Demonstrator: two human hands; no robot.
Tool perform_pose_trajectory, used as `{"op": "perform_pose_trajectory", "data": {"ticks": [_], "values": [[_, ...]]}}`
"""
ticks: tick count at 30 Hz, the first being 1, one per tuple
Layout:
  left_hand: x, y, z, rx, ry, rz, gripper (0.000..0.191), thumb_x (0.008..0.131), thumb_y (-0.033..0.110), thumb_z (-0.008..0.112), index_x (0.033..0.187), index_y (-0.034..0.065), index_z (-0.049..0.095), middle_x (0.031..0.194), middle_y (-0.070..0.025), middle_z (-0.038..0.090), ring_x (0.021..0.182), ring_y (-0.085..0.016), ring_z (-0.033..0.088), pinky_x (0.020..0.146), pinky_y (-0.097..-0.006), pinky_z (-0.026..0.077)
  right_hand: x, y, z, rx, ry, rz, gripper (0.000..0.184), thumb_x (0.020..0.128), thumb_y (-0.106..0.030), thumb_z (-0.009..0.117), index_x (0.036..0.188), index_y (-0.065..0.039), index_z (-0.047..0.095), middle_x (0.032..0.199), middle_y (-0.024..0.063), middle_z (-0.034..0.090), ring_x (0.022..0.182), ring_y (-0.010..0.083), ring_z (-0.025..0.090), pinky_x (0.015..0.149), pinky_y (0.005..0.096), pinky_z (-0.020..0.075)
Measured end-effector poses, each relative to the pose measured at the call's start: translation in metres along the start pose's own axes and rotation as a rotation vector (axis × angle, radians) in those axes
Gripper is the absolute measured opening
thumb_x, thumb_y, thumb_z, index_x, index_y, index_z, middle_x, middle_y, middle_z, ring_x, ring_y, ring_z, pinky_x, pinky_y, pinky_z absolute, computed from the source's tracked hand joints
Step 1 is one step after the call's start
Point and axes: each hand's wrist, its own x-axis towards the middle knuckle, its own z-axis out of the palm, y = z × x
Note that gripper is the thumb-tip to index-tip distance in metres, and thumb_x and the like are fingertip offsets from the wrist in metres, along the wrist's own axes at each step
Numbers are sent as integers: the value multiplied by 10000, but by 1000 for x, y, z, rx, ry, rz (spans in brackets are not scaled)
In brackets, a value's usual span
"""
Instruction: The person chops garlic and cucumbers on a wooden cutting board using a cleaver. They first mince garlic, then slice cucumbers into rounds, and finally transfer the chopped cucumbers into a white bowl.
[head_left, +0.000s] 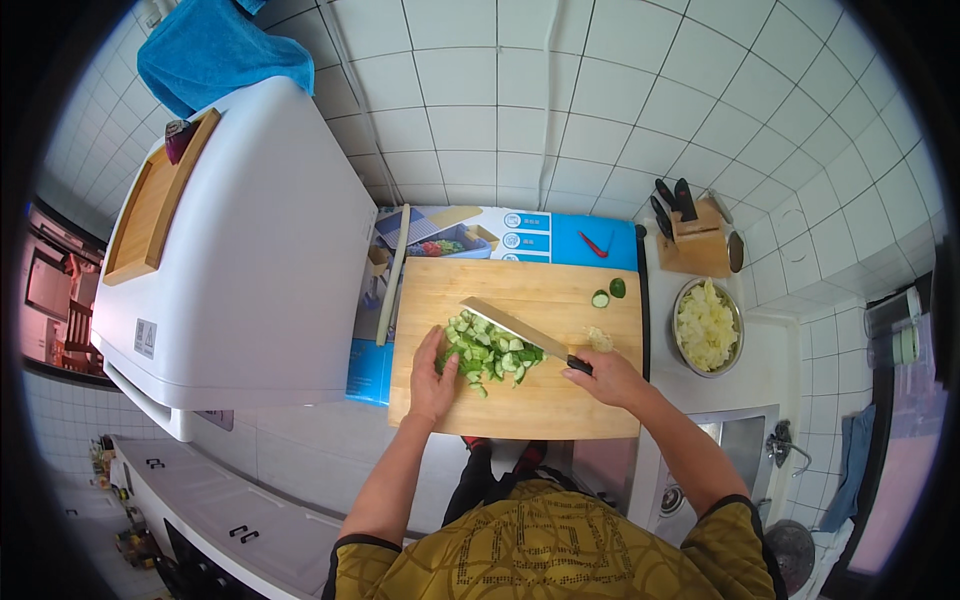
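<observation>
My right hand (606, 373) grips the black handle of a kitchen knife (517, 328). The wide blade slants to the upper left along the far side of a pile of chopped cucumber (487, 354). At the pile's left edge, my left hand (435, 379) rests with its fingers spread and curved around the pieces. Beneath all this is a wooden cutting board (525, 416). Two cucumber ends, one showing a cut face (600, 298) and one dark green (617, 288), lie at its far right. A little heap of minced pale garlic or similar (599, 339) sits near the knife handle.
Right of the board stand a metal bowl of torn cabbage leaves (706, 330), a knife block (696, 225) and a sink (720, 435). A red chili (592, 244) and a long pale green stalk (394, 274) lie on the printed box behind. A white appliance (255, 247) rises at left.
</observation>
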Motion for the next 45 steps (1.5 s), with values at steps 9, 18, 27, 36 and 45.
{"op": "perform_pose_trajectory", "data": {"ticks": [9,18,27,36,45], "values": [[61,10,-10,25,-279,102,478,883,284,566,1281,28,495,1323,-213,469,1249,-360,410,1052,-406,310,-44,7,34,489,82,355,378,883,-371,588,825,2,570,623,77,507,589,159,483,562,319,405],[55,13,-16,86,-256,149,436,896,312,548,1233,35,542,1317,-191,490,1233,-354,430,1049,-421,293,-52,13,48,743,135,409,347,905,-354,565,827,-16,568,595,20,477,512,93,427,483,263,367],[26,68,-8,469,-299,312,510,866,296,577,1329,118,462,1451,-93,346,1353,-344,266,1070,-575,185,-61,5,23,1128,-4,350,262,976,-286,436,922,-39,505,564,11,429,420,88,390,395,238,340],[10,101,24,601,-366,463,578,899,331,523,1408,131,337,1496,-29,267,1388,-282,198,1087,-592,129,-78,-14,20,1325,-274,347,300,980,-347,439,927,-57,497,606,-8,425,449,79,378,406,233,345],[-27,63,-18,621,-294,171,572,911,295,512,1410,79,333,1492,-90,273,1388,-333,179,1079,-585,125,-84,51,6,345,385,128,339,874,-331,607,957,-3,574,618,98,546,529,180,531,519,312,436]]}}
